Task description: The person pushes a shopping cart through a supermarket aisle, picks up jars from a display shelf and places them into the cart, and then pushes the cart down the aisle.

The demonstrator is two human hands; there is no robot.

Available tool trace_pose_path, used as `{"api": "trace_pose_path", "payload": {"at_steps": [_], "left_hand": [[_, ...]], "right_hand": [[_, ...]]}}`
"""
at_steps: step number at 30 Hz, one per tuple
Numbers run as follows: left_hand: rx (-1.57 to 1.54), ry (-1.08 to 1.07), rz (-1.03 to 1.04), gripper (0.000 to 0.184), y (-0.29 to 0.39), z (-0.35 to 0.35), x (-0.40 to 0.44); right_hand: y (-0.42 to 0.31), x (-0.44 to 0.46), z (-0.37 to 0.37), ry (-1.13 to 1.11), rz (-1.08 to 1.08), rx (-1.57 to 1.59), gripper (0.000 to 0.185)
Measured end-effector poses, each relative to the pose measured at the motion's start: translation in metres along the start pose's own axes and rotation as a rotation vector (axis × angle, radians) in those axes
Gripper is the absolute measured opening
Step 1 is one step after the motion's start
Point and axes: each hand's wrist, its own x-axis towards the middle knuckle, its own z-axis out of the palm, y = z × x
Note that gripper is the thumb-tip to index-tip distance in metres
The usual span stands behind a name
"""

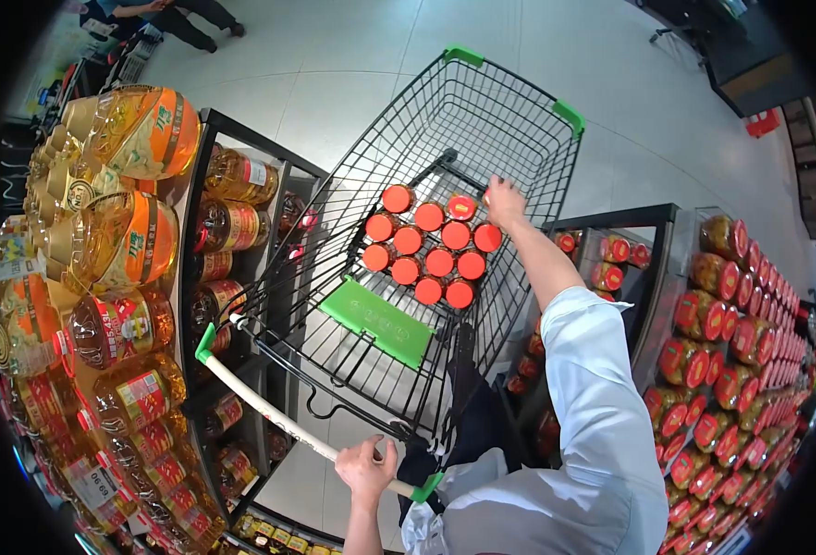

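A black wire shopping cart [398, 384] with green corner pieces stands in front of me. In its basket, several red-lidded jars [429, 216] stand upright, close together. My left hand [367, 470] is closed round the pale cart handle [274, 415], near its green right end. My right hand [506, 202] reaches into the basket at the far right of the group. Its fingers curl downward, and a sliver of red lid shows beside the thumb. The rest of what it grips is hidden under the hand. A green panel [379, 323] lies at the basket's near side.
Shelves of large cooking oil bottles [130, 239] rise close on the left. On the right, stacked red-lidded jars [704, 314] fill a display, beside a black-framed shelf [611, 222]. A person [181, 14] is at the far left, on the tiled floor [334, 46].
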Motion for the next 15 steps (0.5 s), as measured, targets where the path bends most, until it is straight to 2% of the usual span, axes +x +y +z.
{"api": "trace_pose_path", "payload": {"at_steps": [2,6,9,15], "left_hand": [[-0.015,0.0,0.017,0.009,0.0,-0.001,0.001],[-0.002,-0.025,-0.006,0.011,-0.002,0.0,0.0],[-0.003,-0.05,-0.017,0.011,0.0,-0.002,0.004],[-0.016,-0.045,-0.031,0.013,-0.001,0.0,0.001]], "right_hand": [[0.006,0.02,0.028,0.05,0.042,-0.061,0.063],[0.012,0.044,0.066,-0.02,0.058,-0.187,0.061],[0.01,0.046,0.08,-0.014,0.115,-0.2,0.051],[0.025,0.047,0.092,-0.077,0.112,-0.189,0.055]]}}
